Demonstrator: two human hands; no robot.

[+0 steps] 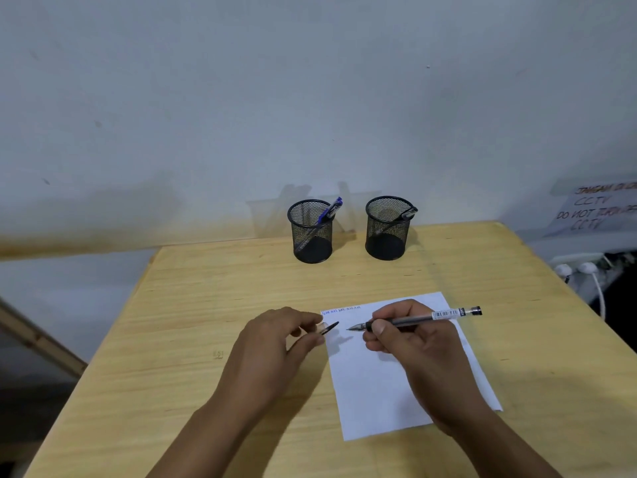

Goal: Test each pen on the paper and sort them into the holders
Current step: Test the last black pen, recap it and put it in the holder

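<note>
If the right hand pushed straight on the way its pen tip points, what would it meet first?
The right hand aims the pen leftward, so the tip would likely reach the pen cap pinched in the left hand first. Depth is unclear; it might brush the paper beneath.

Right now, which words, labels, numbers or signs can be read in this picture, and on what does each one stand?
"CCTV" and "DO NOT TUR...", cut off by the picture edge: on the paper sign on the wall; its top line is blurred.
Blue handwriting on the paper, top edge: too small to read.
Barcode label on the pen in the right hand: too small to read.
Faint mark on the table: unreadable.
</note>
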